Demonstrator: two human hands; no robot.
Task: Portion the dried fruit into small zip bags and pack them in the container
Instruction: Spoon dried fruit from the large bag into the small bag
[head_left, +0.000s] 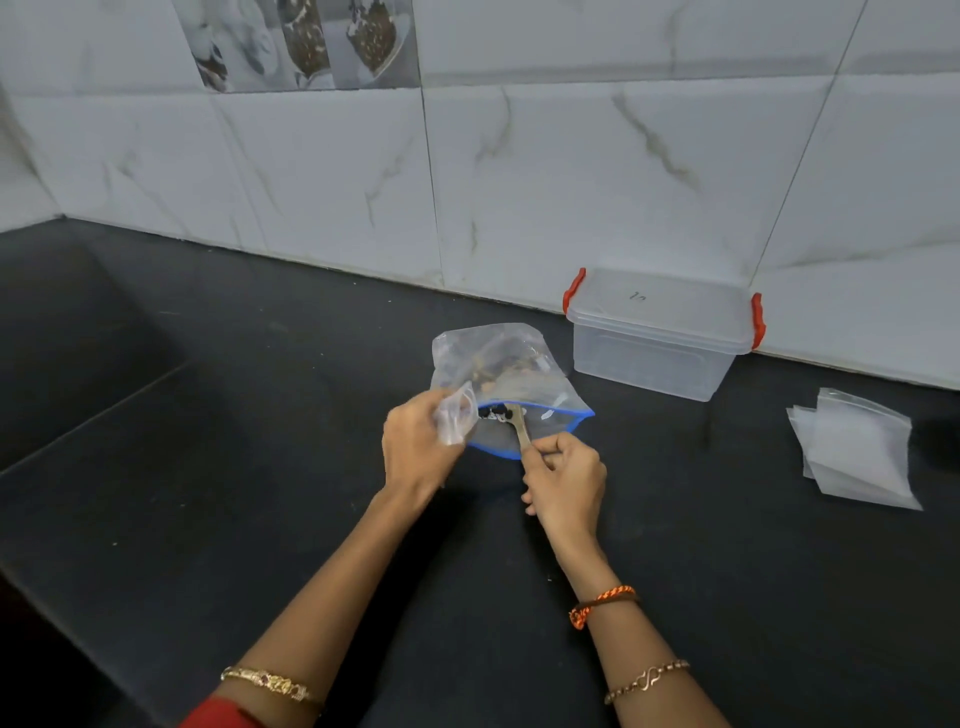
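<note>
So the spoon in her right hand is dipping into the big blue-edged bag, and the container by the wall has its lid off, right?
Not quite. The head view shows the container with its lid on, red clips at both ends. The rest holds: the right hand holds the spoon in the big bag.

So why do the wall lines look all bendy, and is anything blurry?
In the head view, the wide lens bends the wall tiles near the edges; the left hand and its small zip bag look slightly smeared; soft glare whitens the container lid.
</note>
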